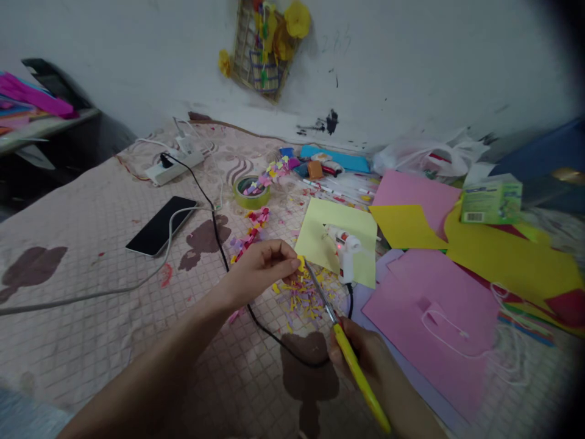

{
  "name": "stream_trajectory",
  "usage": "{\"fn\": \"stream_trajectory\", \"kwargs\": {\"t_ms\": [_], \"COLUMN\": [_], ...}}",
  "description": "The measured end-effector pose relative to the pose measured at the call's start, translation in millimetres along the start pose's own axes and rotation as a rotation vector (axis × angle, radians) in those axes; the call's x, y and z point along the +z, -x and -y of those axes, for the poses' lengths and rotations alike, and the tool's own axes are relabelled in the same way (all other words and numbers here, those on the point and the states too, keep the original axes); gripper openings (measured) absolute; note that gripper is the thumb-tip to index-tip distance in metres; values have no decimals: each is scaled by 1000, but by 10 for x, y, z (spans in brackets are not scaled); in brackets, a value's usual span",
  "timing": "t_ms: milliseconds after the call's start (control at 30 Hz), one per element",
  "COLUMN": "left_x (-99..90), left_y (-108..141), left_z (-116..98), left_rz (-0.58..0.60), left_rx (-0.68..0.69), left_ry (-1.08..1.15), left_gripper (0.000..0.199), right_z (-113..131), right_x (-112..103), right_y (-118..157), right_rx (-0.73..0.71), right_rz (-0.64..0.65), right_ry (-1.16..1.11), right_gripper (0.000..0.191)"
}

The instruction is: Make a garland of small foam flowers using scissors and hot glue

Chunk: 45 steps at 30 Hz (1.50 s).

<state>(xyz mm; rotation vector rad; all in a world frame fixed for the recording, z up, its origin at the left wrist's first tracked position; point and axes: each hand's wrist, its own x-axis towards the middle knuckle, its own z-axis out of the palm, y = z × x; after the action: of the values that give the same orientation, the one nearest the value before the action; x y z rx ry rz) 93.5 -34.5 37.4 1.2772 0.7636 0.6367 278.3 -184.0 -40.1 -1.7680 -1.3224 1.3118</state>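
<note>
My left hand [269,262] pinches a small yellow paper piece [301,263] between thumb and fingertips. My right hand [361,350] is closed around yellow-handled scissors [326,302], seen nearly edge-on. Their metal tip meets the yellow piece or lies right beside it; I cannot tell whether the blades are apart. Beneath both hands is a scatter of yellow and purple paper snippets [308,299]. A white glue gun [346,256] with a red light rests on a pale yellow sheet [320,222] just beyond. Left of them lies a strip of small coloured paper pieces [256,228].
A black cable [269,335] crosses the patterned cloth under my left forearm. Further left are a phone [162,225] and a power strip [176,166]. A tape roll [251,194] lies behind. Pink sheets [439,305], yellow sheets [507,250] and a green box [491,201] fill the right side.
</note>
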Motion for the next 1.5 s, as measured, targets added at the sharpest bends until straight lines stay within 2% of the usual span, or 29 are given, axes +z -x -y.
{"fn": "stream_trajectory", "kwargs": {"t_ms": [167, 333, 400, 467, 633, 733, 933, 1167, 1333, 1433, 1500], "left_x": [-3, -26, -5, 51, 275, 368, 426, 465, 501, 521, 525], "left_y": [-5, -37, -40, -26, 66, 122, 179, 140, 128, 137, 135], "left_z": [12, 70, 101, 137, 229, 260, 313, 355, 459, 481, 473], "left_rz": [-8, -138, -151, -106, 93, 180, 309, 321, 433, 488, 484], "left_rx": [12, 47, 29, -5, -21, -55, -158, -273, -524, -636, -684], "left_ry": [32, 116, 114, 68, -97, -91, -39, 62, 300, 452, 543], "left_gripper": [17, 17, 17, 17, 17, 17, 17, 29, 38, 35, 30], "right_z": [234, 410, 425, 419, 402, 438, 564, 585, 564, 565, 569], "right_x": [-30, -116, -150, -161, -93, -74, -100, -113, -132, -133, -127], "right_y": [79, 119, 109, 92, 45, 22, -7, -3, 13, 25, 28], "right_rx": [-33, -78, -102, -121, -144, -169, -205, -247, -294, -307, -313], "right_rz": [-1, 53, 54, 14, -271, -342, -335, -330, -412, -410, -395], "right_ry": [-48, -114, -133, -155, -246, -257, -116, -99, -145, -181, -202], "right_gripper": [21, 22, 24, 28, 23, 25, 17, 15, 15, 15, 15]}}
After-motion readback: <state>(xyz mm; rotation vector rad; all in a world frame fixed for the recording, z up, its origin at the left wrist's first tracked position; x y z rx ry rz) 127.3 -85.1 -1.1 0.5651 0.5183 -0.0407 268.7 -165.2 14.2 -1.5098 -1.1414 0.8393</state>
